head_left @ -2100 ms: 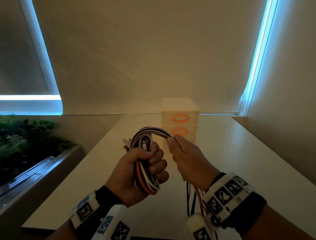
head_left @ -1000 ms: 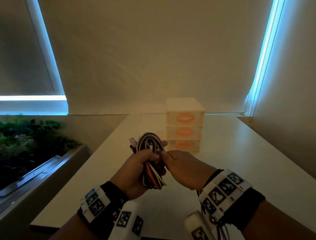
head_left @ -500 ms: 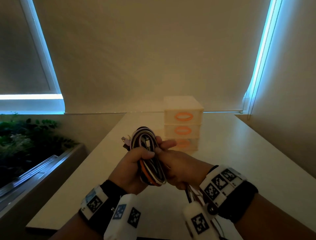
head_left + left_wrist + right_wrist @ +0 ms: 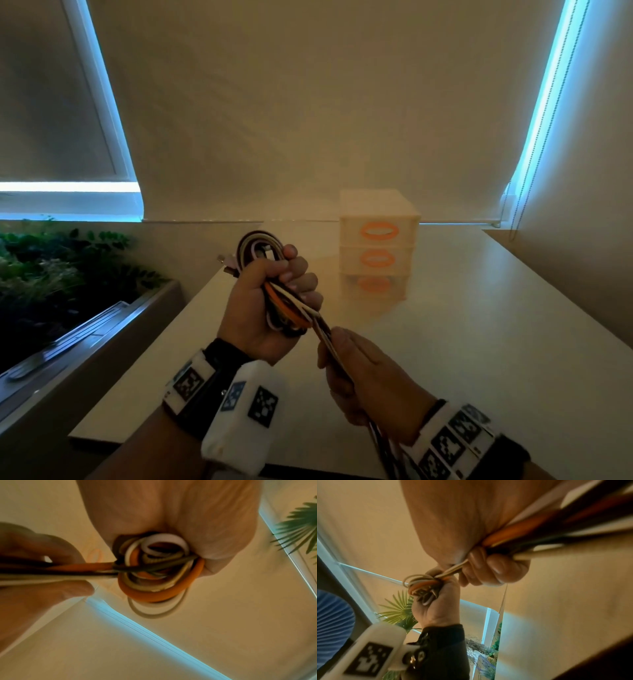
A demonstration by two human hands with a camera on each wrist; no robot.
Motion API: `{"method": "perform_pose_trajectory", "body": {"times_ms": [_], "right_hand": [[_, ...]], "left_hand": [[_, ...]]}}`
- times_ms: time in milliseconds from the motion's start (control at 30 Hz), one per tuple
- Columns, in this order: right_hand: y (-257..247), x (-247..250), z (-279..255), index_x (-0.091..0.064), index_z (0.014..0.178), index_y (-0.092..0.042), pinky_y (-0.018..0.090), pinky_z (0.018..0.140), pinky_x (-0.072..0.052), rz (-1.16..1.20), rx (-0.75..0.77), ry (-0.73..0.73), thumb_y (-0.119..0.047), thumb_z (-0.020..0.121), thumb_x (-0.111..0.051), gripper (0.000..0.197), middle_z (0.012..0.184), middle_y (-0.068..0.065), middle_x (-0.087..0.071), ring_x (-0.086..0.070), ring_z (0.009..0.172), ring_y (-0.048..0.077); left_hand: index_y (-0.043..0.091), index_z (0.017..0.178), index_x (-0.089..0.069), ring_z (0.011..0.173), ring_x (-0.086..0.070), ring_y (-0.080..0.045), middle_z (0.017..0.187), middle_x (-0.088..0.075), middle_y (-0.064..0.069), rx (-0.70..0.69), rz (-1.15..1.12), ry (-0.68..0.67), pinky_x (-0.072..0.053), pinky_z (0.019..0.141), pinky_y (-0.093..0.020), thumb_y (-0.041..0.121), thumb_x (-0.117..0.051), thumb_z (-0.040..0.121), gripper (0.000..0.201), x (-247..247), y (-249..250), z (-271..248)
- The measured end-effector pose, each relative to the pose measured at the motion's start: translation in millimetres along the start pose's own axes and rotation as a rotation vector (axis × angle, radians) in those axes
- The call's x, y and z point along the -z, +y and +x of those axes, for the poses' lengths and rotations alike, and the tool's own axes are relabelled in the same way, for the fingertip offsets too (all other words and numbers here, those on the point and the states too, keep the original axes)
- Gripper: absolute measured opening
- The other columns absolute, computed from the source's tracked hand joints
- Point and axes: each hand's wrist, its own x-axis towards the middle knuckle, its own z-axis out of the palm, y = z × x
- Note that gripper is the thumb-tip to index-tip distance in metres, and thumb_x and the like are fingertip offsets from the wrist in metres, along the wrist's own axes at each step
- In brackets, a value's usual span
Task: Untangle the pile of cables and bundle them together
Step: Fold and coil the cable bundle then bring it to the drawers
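Note:
A coil of cables (image 4: 260, 251) in orange, white, black and brown is held upright above the table. My left hand (image 4: 270, 301) grips the coil around its middle, fingers curled tight; its loops (image 4: 159, 572) show below the fist in the left wrist view. The loose strands (image 4: 323, 334) run taut from the coil's lower end down to my right hand (image 4: 356, 373), which grips them just below and right of the left hand. In the right wrist view the strands (image 4: 547, 534) pass through the curled right fingers (image 4: 496, 568). Their far ends hang out of sight below.
A small white drawer unit (image 4: 378, 246) with three orange oval handles stands at the back of the pale table (image 4: 479, 325). Green plants (image 4: 51, 267) fill a planter left of the table. Drawn blinds cover the windows behind.
My right hand has left the coil and slid down and toward me along the loose strands, pulling them taut. The left hand keeps its grip on the coil.

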Motion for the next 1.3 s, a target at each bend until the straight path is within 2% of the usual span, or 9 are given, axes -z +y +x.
{"method": "perform_pose_trajectory", "body": {"times_ms": [167, 367, 500, 633, 767, 867, 1067, 1200, 1300], "right_hand": [[-3.0, -3.9, -2.2, -0.046, 0.093, -0.017, 0.024, 0.043, -0.024, -0.121, 0.011, -0.004, -0.044, 0.103, -0.039, 0.030, 0.059, -0.006, -0.035, -0.025, 0.046, 0.012], [-6.7, 6.0, -1.0, -0.038, 0.086, -0.018, 0.024, 0.043, -0.024, -0.065, -0.092, -0.023, -0.042, 0.104, -0.040, 0.030, 0.061, -0.004, -0.036, -0.026, 0.046, 0.012], [-11.3, 4.7, -2.8, -0.036, 0.087, -0.019, 0.022, 0.043, -0.021, 0.006, -0.133, -0.088, -0.042, 0.104, -0.040, 0.029, 0.062, -0.004, -0.032, -0.021, 0.048, 0.012], [-14.9, 3.8, -2.6, -0.035, 0.089, -0.018, 0.021, 0.042, -0.022, 0.000, -0.128, -0.088, -0.043, 0.104, -0.040, 0.030, 0.062, -0.003, -0.031, -0.021, 0.047, 0.012], [-20.8, 0.8, -0.8, -0.048, 0.103, -0.010, 0.033, 0.050, -0.044, -0.161, -0.013, -0.002, -0.046, 0.100, -0.045, 0.036, 0.067, 0.003, -0.052, -0.044, 0.049, 0.017], [-34.1, -2.4, 1.3, -0.049, 0.125, -0.017, 0.037, 0.056, -0.056, 0.056, 0.005, -0.029, -0.066, 0.084, -0.047, 0.064, 0.086, 0.014, -0.064, -0.057, 0.060, 0.025], [-34.4, -9.5, 6.5, -0.049, 0.114, -0.022, 0.025, 0.044, -0.028, -0.109, 0.035, 0.111, -0.068, 0.090, -0.042, 0.052, 0.068, 0.001, -0.041, -0.029, 0.043, 0.011], [-31.4, -0.3, 6.5, -0.039, 0.135, -0.045, 0.022, 0.042, -0.022, -0.188, -0.007, 0.044, -0.066, 0.093, -0.041, 0.047, 0.060, -0.005, -0.037, -0.024, 0.045, 0.010], [-36.9, 0.4, 2.7, -0.046, 0.126, -0.038, 0.021, 0.041, -0.021, -0.177, -0.042, -0.006, -0.066, 0.094, -0.040, 0.043, 0.057, -0.007, -0.035, -0.022, 0.045, 0.009]], "left_hand": [[0.015, 0.091, -0.050, 0.051, -0.036, -0.011, 0.068, -0.035, 0.005, -0.055, 0.077, 0.184, -0.041, 0.048, -0.025, 0.009, -0.046, 0.089, 0.008, -8.0, -0.8, 3.6], [0.013, 0.089, -0.055, 0.074, -0.071, -0.019, 0.070, -0.051, 0.001, -0.067, 0.053, 0.293, -0.061, 0.065, -0.032, 0.015, -0.052, 0.099, 0.010, -8.3, -7.1, 4.4], [0.017, 0.083, -0.051, 0.047, -0.049, -0.007, 0.062, -0.045, 0.006, 0.004, 0.056, 0.212, -0.050, 0.048, -0.023, 0.022, -0.058, 0.099, 0.019, -11.6, -3.3, 7.1], [0.018, 0.082, -0.049, 0.045, -0.039, -0.007, 0.062, -0.038, 0.007, -0.016, 0.125, 0.187, -0.041, 0.044, -0.022, 0.024, -0.067, 0.089, 0.020, -11.2, -1.4, 12.2], [0.019, 0.080, -0.052, 0.045, -0.037, -0.008, 0.062, -0.039, 0.006, -0.075, 0.172, 0.265, -0.038, 0.044, -0.022, 0.017, -0.060, 0.091, 0.014, -14.1, -2.5, 14.5], [0.020, 0.090, -0.057, 0.047, -0.037, -0.010, 0.064, -0.041, 0.005, -0.075, 0.251, 0.252, -0.040, 0.045, -0.024, 0.012, -0.055, 0.095, 0.010, -19.4, -5.2, 13.7], [0.016, 0.096, -0.054, 0.052, -0.042, -0.013, 0.068, -0.042, 0.000, -0.081, 0.327, 0.246, -0.045, 0.050, -0.026, 0.012, -0.061, 0.086, 0.013, -25.0, -14.8, 10.6], [0.011, 0.100, -0.058, 0.081, -0.072, -0.025, 0.088, -0.069, -0.009, -0.049, 0.297, 0.241, -0.061, 0.087, -0.045, 0.012, -0.065, 0.085, 0.017, -18.9, -21.1, 6.3], [0.009, 0.097, -0.060, 0.075, -0.072, -0.022, 0.082, -0.068, -0.009, -0.030, 0.304, 0.239, -0.064, 0.078, -0.039, 0.011, -0.064, 0.084, 0.013, -21.8, -20.3, 6.4]]}}
